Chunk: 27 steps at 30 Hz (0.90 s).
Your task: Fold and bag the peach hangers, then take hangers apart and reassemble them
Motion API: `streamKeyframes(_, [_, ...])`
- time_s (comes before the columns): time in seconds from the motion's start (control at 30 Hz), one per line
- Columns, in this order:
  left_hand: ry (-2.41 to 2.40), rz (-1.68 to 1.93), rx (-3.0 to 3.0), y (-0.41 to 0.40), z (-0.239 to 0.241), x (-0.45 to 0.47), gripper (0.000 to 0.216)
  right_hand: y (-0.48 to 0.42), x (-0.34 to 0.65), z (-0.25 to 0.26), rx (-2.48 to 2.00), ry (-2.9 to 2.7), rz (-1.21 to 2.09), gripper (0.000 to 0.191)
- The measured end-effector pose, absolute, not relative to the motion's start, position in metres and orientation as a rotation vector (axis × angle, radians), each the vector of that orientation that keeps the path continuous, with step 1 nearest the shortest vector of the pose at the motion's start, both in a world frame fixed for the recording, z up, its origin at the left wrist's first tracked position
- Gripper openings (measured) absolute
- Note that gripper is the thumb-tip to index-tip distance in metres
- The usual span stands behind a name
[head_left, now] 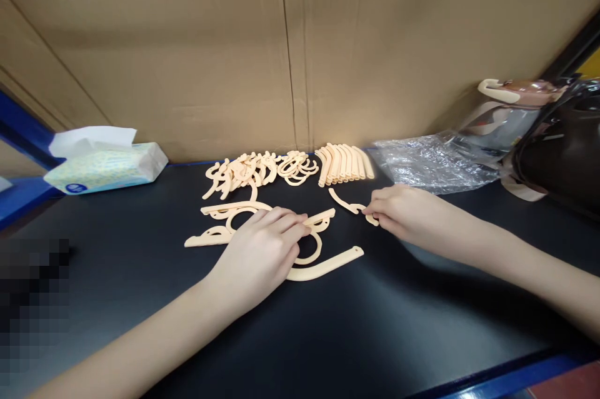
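My right hand [398, 214] pinches a curved cream plastic hook [344, 201] just above the black table; its thin end points left. My left hand [267, 242] is closed over the middle cluster of cream plastic parts, which look like folding-hanger pieces. Its fingertips grip a slotted arm piece [323, 216], and the thumb side is partly hidden. Beneath and beside that hand lie a ring-shaped piece [315, 252], a long curved arm [328, 265] and two more slotted arms, one of them an arm [206, 239] at the left.
Behind my hands are a heap of hooks [244, 169], a pile of rings [295, 166] and a row of stacked curved arms [347, 162]. A tissue pack [112, 164] stands left. Clear plastic wrap [422, 164], a bottle [501, 117] and a dark bag [562, 142] are right. Cardboard [210, 61] walls the back.
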<state>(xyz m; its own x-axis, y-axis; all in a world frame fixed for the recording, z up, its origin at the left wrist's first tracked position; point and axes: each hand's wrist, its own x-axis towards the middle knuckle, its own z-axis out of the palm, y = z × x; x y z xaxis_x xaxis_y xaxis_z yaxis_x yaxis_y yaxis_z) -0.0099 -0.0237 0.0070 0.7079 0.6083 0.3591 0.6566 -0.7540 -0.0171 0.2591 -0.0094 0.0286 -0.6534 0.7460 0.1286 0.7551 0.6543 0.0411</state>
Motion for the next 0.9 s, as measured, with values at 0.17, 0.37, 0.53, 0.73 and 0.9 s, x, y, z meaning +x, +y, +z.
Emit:
streamKeyframes(0.17, [-1.057,-0.623,-2.850,-0.031,0.009,-0.004,0.026,-0.007,0.269,0.033,-1.128,-2.763,-0.206,0.018])
streamKeyframes(0.37, [-0.976,-0.497,-3.099,-0.039,0.009,0.000,0.016,-0.012,0.256,0.034,-1.157,-2.768,-0.154,0.023])
streamKeyframes(0.53, [-0.983,-0.384,-3.189,-0.037,0.006,0.002,0.009,-0.015,0.247,0.032,-1.113,-2.774,-0.087,0.013])
streamKeyframes(0.73, [-1.073,-0.499,-3.196,-0.039,0.006,0.001,0.011,-0.007,0.244,0.023,-1.035,-2.798,-0.148,0.011])
streamKeyframes(0.9, [-1.138,-0.584,-3.233,-0.038,0.007,0.001,0.014,0.001,0.248,0.016,-1.064,-2.736,-0.141,0.011])
